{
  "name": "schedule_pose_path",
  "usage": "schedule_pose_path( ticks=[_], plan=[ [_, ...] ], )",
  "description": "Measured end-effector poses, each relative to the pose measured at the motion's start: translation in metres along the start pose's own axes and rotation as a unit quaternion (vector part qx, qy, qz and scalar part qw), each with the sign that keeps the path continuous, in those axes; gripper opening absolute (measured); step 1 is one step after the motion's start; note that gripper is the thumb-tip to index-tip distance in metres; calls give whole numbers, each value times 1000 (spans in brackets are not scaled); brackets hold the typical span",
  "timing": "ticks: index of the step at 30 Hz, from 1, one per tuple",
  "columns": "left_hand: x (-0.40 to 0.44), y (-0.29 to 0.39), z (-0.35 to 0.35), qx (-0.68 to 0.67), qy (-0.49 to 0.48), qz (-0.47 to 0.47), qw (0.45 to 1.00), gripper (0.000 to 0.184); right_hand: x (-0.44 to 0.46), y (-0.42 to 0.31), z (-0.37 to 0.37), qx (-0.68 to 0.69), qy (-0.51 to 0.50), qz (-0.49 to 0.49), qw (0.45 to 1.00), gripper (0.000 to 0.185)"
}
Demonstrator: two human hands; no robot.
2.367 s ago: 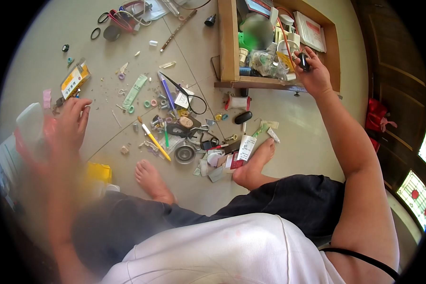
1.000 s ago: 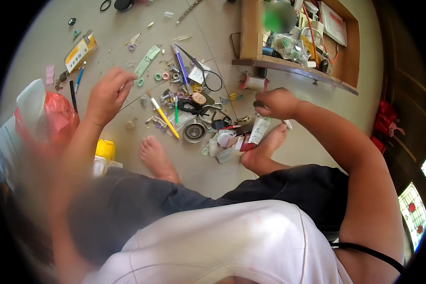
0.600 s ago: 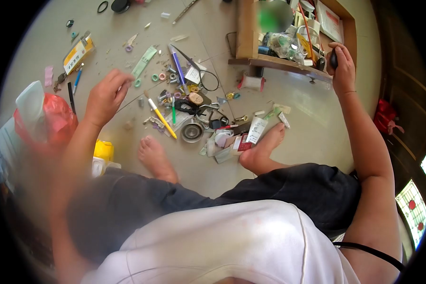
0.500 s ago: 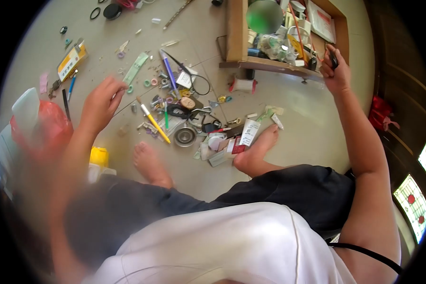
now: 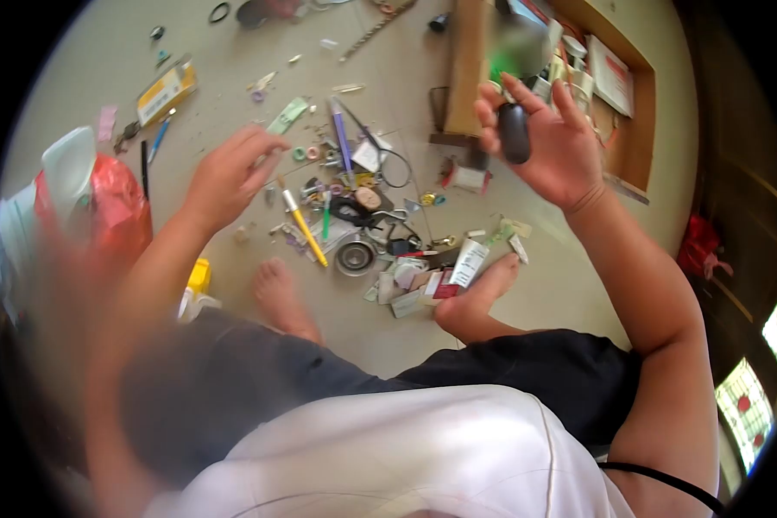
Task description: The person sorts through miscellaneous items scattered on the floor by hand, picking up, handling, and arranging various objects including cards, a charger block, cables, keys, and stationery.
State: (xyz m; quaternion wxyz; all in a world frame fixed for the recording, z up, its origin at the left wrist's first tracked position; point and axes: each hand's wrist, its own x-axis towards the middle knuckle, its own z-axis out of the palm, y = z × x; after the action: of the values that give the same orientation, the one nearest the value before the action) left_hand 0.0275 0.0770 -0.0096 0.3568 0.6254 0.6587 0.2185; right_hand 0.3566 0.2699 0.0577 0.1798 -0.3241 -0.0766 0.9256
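Tiled floor (image 5: 570,293) littered. Right hand (image 5: 561,155) has just loosened, fingers part-spread, cradling black oval (image 5: 514,134) by drawer (image 5: 464,78), oval more exposed. Left hand (image 5: 229,177) half-curled near green strip (image 5: 287,115); hold unclear.

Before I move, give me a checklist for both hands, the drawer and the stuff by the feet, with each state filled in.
1. Right hand has the black oval object: ok, it lies against the open hand.
2. Fingers wrapped around that object: not ok, they are spread.
3. Left hand empty: cannot tell, its curled fingers could hide something small.
4. Drawer contents in full view: not ok, the right hand covers part of them.
5. Right foot apart from the white printed slip: cannot tell, they meet in this view.
6. Round metal dish uncovered by either hand: ok.
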Motion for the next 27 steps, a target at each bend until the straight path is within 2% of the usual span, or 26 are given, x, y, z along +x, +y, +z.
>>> schedule_pose_path(
  ticks=[1,2,3,5,6,7,8,11,13,15,17,19,20,27],
  plan=[
    [3,5,0,-28,10,4,1000,16,11,13,4,20,-45,38,998,54],
    [7,9,-1,-43,16,12,999,19,22,29,13,12,-37,53,998,63],
    [10,12,-1,-55,22,18,998,23,34,43,21,17,-49,68,996,63],
    [14,28,-7,-112,36,50,992,34,54,70,36,10,-27,55,998,66],
    [15,32,-7,-103,42,40,993,34,65,83,43,26,-22,52,998,67],
    [17,35,-6,-105,66,93,988,37,76,96,47,28,-31,61,997,67],
    [17,36,-6,-107,90,147,979,41,86,109,50,31,-20,30,999,64],
    [11,28,1,-45,107,141,983,44,104,143,74,48,-3,-10,999,62],
    [8,19,-4,-58,95,110,988,42,112,157,74,76,-12,-48,996,62],
    [7,17,-10,-120,79,-1,990,39,116,163,70,88,-21,-51,995,57],
    [5,15,-13,-137,87,0,987,37,117,165,69,79,-9,-68,995,45],
    [5,13,-12,-157,96,5,983,36,116,165,71,34,-5,-77,996,43],
    [4,11,-10,-139,111,18,984,36,116,165,72,-8,-1,-84,996,43],
    [-1,8,-12,-116,160,41,979,37,120,168,71,-7,-16,-86,996,47]
  ],
)
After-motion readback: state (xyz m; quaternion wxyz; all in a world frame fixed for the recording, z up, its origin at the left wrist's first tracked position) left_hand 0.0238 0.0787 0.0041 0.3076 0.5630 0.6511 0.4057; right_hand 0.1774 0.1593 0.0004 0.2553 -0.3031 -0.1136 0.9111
